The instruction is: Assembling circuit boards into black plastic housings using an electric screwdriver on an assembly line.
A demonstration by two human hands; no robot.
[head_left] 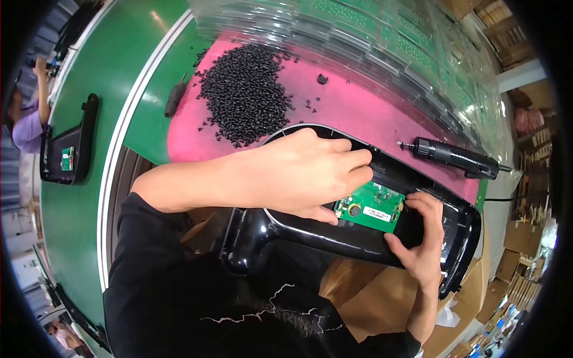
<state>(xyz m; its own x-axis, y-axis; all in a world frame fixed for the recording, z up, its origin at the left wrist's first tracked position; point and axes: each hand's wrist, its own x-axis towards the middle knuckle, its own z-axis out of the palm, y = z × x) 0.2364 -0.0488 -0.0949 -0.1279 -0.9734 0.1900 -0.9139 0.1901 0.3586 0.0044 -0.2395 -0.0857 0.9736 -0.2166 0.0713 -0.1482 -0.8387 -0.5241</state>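
Observation:
A green circuit board with a white label and a round black part sits over the inside of a long black plastic housing. My left hand reaches across from the left, its fingers bent and its thumb at the board's left edge. At the opposite edge my right hand curls fingers and thumb around the board's right end. Between them the two hands grip the board; the left fingertips are partly hidden behind the knuckles. The housing lies tilted near my body, partly over the pink mat.
Black screws are heaped on the mat's left. An electric screwdriver lies at right, a small dark-handled tool at left. Clear plastic trays stand behind. Another housing rests on the green belt near another person.

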